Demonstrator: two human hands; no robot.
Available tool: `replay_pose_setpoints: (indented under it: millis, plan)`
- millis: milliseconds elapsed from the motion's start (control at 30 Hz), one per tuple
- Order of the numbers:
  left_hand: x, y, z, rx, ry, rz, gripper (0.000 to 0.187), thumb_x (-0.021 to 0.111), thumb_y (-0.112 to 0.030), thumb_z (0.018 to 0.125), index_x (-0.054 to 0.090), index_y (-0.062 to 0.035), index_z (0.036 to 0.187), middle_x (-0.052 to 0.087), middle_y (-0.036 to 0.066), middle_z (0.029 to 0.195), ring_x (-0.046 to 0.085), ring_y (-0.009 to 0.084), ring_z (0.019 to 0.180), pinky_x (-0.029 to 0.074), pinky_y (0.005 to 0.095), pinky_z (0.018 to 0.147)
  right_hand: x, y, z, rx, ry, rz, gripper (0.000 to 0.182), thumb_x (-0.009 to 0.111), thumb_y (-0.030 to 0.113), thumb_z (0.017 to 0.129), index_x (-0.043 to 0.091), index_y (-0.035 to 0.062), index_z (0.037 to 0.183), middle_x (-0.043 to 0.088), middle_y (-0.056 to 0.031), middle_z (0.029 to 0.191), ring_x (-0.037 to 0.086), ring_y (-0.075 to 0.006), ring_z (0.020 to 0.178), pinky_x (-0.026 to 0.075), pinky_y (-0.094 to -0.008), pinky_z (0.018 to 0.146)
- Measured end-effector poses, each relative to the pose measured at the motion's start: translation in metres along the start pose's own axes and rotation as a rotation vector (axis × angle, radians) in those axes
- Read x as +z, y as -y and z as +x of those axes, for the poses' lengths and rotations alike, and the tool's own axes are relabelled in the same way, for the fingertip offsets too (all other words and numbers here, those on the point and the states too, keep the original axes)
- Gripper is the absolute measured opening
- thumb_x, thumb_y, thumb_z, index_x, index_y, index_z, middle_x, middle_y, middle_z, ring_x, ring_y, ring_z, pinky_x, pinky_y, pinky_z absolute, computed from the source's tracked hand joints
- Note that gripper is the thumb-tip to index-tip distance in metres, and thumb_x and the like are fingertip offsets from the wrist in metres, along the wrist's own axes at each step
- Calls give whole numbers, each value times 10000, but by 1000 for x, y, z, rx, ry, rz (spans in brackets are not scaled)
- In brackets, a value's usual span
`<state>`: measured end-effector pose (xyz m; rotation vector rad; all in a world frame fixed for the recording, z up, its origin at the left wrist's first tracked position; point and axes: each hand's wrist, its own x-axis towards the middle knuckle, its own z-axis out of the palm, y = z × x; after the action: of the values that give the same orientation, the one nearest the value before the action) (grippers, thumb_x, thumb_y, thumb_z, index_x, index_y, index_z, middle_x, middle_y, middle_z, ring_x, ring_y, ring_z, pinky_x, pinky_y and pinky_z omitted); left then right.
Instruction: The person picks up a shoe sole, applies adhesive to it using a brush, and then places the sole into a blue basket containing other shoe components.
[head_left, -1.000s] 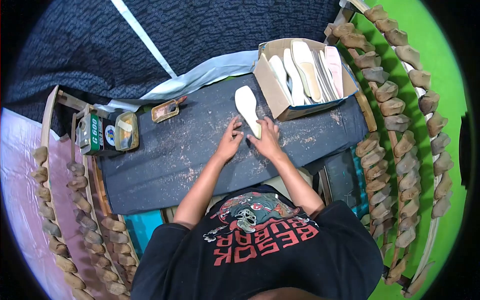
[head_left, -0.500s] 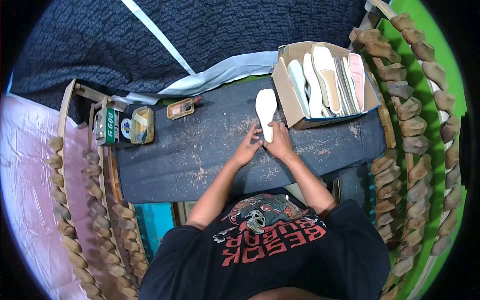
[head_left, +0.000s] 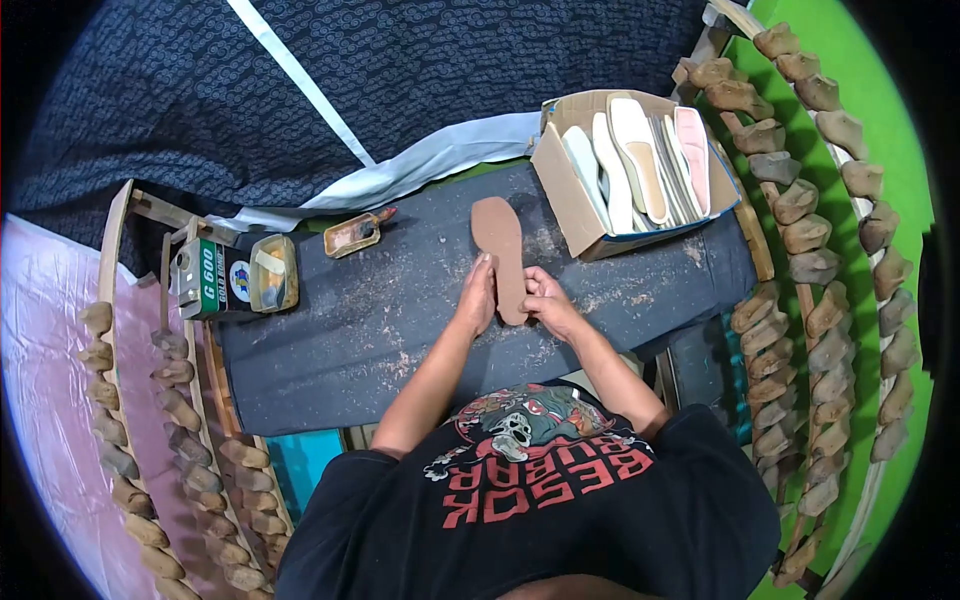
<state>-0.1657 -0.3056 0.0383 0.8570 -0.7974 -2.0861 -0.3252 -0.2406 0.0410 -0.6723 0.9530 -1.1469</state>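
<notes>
Both hands [head_left: 513, 298] hold a brown insole [head_left: 499, 248]; beyond them to the right, a cardboard box [head_left: 567, 195] of insoles stands on the dark surface [head_left: 330, 345].

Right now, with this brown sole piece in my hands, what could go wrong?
Crumbs on the dark table cover could stick to the sole piece if you lay it down. The tub beside the green can sits near the left end, so your left hand might knock it.
</notes>
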Motion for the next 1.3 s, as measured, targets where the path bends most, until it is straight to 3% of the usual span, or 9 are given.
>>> replay_pose_setpoints:
  millis: [67, 100, 200, 267, 533, 733, 967, 1200, 1300]
  plan:
    - [2, -1, 0, 163, -64, 49, 454, 523, -312, 1049, 465, -73, 1431, 617, 102, 1299, 626, 211, 1150, 511, 407, 1002, 7, 5, -7, 60, 48, -72, 458, 587, -69, 827, 509, 68, 1257, 661, -35, 1106, 648, -126, 956, 512, -262, 806]
    - [0, -6, 0, 129, -44, -15, 391, 553, -204, 1032, 483, -69, 1393, 651, 105, 1204, 679, 219, 1052, 573, 369, 896, 3, 4, -6, 57, 126, -85, 312, 639, 29, 909, 567, 82, 1207, 656, 3, 1028, 626, -86, 870, 494, -253, 755]
    - [5, -10, -3, 162, -47, 82, 370, 551, -203, 1030, 494, -64, 1369, 666, 118, 1169, 693, 236, 1033, 581, 382, 890, 0, 2, -5, 63, -47, -357, 189, 662, 136, 965, 610, 84, 1139, 647, 20, 966, 593, -71, 792, 474, -249, 688]
    - [7, -14, -9, 114, -28, 146, 376, 492, -234, 1047, 476, -62, 1381, 649, 131, 1209, 697, 242, 1039, 585, 390, 894, -4, 8, -3, 19, -198, -304, 180, 652, 238, 1001, 633, 75, 1073, 646, 8, 874, 573, -69, 723, 455, -224, 622]
    - [27, -23, -26, 77, 80, 29, 473, 378, -290, 1057, 353, -75, 1478, 615, 156, 1243, 721, 295, 914, 609, 393, 773, -11, 36, 6, -102, -269, -282, 198, 645, 257, 1007, 629, 69, 1066, 635, 7, 840, 557, -62, 704, 445, -222, 613]
    - [21, -14, -36, 55, 31, 104, 458, 381, -369, 1077, 380, -110, 1455, 630, 145, 1197, 711, 258, 814, 602, 370, 711, 2, 34, 21, -109, -130, -310, 246, 663, 294, 1002, 634, 59, 1069, 628, 25, 836, 548, -66, 719, 430, -228, 620]
    - [-7, -9, -52, 47, -103, 101, 664, 286, -586, 1070, 509, -24, 1344, 669, 126, 1049, 696, 222, 777, 576, 343, 685, 18, 13, 36, -60, -53, -228, 258, 560, 264, 1058, 664, 30, 1086, 667, 6, 896, 568, -64, 717, 444, -231, 629]
    - [-39, -11, -65, 80, -142, 52, 620, 234, -531, 1095, 508, -30, 1335, 668, 122, 1030, 695, 216, 783, 581, 345, 686, 39, 14, 48, -55, 7, -431, 367, 620, 357, 1021, 677, 30, 1178, 668, 6, 927, 581, -81, 760, 466, -242, 684]
    - [-50, -10, -70, 71, -133, 50, 689, 259, -606, 1065, 514, -40, 1364, 666, 104, 1036, 693, 221, 813, 564, 351, 723, 48, 14, 55, -17, -22, -472, 366, 635, 353, 1013, 682, 32, 1183, 672, 5, 929, 592, -88, 796, 474, -252, 710]
